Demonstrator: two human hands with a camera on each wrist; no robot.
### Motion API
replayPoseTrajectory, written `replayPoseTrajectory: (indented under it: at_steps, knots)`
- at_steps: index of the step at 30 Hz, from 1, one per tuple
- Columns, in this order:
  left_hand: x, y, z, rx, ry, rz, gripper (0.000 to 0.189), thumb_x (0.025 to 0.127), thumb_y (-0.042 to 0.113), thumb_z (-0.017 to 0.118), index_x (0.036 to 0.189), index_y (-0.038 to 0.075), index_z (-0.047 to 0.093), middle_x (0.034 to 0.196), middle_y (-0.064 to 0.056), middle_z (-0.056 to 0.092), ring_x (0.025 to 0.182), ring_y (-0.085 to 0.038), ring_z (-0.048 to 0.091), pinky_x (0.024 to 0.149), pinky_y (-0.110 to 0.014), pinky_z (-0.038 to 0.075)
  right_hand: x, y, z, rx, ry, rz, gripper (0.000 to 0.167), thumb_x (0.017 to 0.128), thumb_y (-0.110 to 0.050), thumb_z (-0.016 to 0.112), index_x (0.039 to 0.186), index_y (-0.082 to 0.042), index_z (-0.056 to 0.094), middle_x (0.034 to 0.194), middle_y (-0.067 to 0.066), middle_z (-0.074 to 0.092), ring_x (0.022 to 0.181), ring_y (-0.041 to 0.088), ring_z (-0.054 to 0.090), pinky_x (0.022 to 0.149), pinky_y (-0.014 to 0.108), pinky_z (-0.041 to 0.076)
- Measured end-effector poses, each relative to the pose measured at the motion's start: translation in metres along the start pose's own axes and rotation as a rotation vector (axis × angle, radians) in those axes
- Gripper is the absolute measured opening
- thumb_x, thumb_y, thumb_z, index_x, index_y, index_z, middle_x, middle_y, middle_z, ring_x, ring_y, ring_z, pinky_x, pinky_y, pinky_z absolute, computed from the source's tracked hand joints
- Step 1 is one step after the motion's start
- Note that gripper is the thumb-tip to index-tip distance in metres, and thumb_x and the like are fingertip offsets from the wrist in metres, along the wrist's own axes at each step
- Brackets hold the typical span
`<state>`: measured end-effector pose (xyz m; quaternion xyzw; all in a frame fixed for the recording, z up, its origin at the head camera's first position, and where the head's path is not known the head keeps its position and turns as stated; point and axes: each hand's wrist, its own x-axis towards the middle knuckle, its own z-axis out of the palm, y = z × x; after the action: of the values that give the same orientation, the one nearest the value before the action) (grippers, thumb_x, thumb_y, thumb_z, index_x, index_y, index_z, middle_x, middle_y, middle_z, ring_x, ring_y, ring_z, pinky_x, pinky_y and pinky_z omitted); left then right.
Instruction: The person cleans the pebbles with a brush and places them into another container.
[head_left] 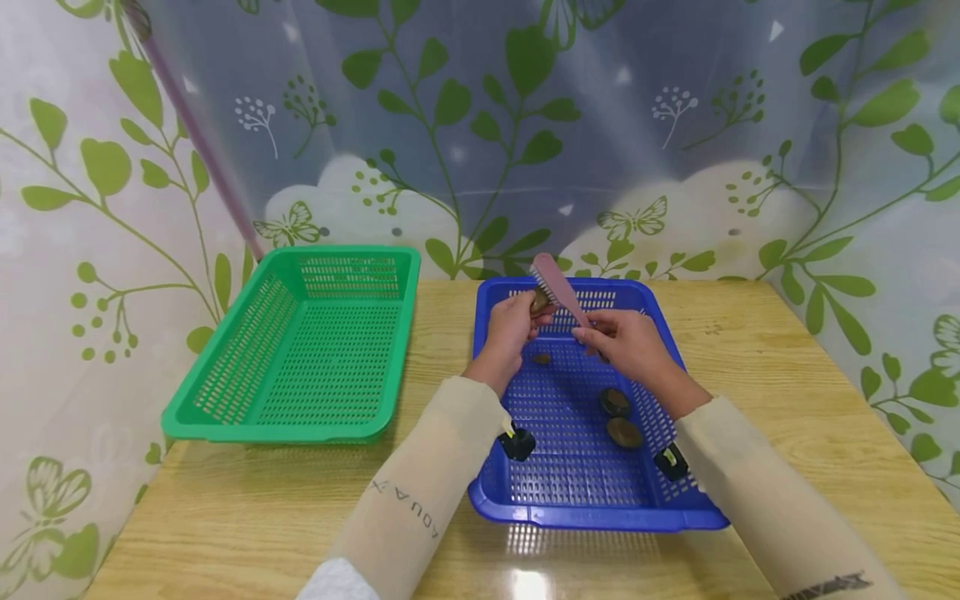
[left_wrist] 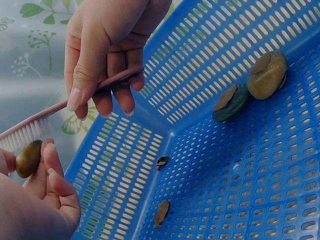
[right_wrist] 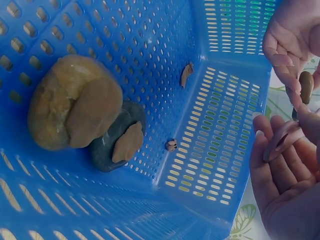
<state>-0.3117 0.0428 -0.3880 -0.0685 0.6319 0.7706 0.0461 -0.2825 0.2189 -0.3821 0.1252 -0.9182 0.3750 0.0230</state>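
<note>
Left hand: the person's left hand (head_left: 513, 329) pinches a small brown oval stone (left_wrist: 29, 159) between thumb and fingertips.
Right hand: the right hand (head_left: 632, 340) grips a pink brush (head_left: 561, 290) by its handle, thumb against fingers.
Stone's place: raised over the far end of a blue basket (head_left: 600, 518), left of the right hand's fingers.
Brush's long axis: slanting from the right hand away and leftward, bristles (left_wrist: 27, 134) turned toward the stone.
Stone's long axis: in the left wrist view, it tilts the same way as the brush, but steeper.
Gap: bristles and stone are touching or just apart; contact cannot be told.
</note>
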Motion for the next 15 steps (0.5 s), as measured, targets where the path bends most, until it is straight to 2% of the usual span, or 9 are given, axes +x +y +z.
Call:
replayPoseTrajectory:
  at_steps: [7, 11, 15]
  knots:
    - [0.0011, 0.0004, 0.0022, -0.017, 0.001, 0.014, 0.030, 0.097, 0.016, 0.048, 0.101, -0.004, 0.069, 0.089, -0.008, 0.073, 0.063, -0.006, 0.058, 0.054, -0.017, 0.040, -0.0012, -0.0001, -0.0017, -0.039, 0.024, 0.015, 0.035, 0.097, -0.029, 0.061, 0.117, -0.001, 0.067, 0.085, 0.013, 0.073, 0.065, 0.020, 0.063, 0.055, 0.030, 0.047]
    - [0.0003, 0.0007, 0.0027, -0.018, 0.010, 0.020, 0.028, 0.097, 0.015, 0.049, 0.104, -0.004, 0.068, 0.094, -0.011, 0.073, 0.065, -0.006, 0.059, 0.056, -0.016, 0.043, -0.0015, -0.0002, -0.0020, -0.068, 0.046, 0.014, 0.032, 0.097, -0.028, 0.061, 0.114, -0.001, 0.068, 0.079, 0.010, 0.072, 0.060, 0.016, 0.059, 0.052, 0.031, 0.044]
    - [-0.0007, 0.0012, 0.0026, -0.013, 0.019, 0.023, 0.026, 0.098, 0.014, 0.051, 0.111, -0.005, 0.064, 0.097, -0.016, 0.072, 0.066, -0.008, 0.060, 0.056, -0.016, 0.044, -0.0013, -0.0004, -0.0015, -0.076, 0.051, 0.012, 0.032, 0.097, -0.028, 0.061, 0.114, -0.002, 0.068, 0.082, 0.011, 0.073, 0.061, 0.016, 0.061, 0.053, 0.031, 0.045]
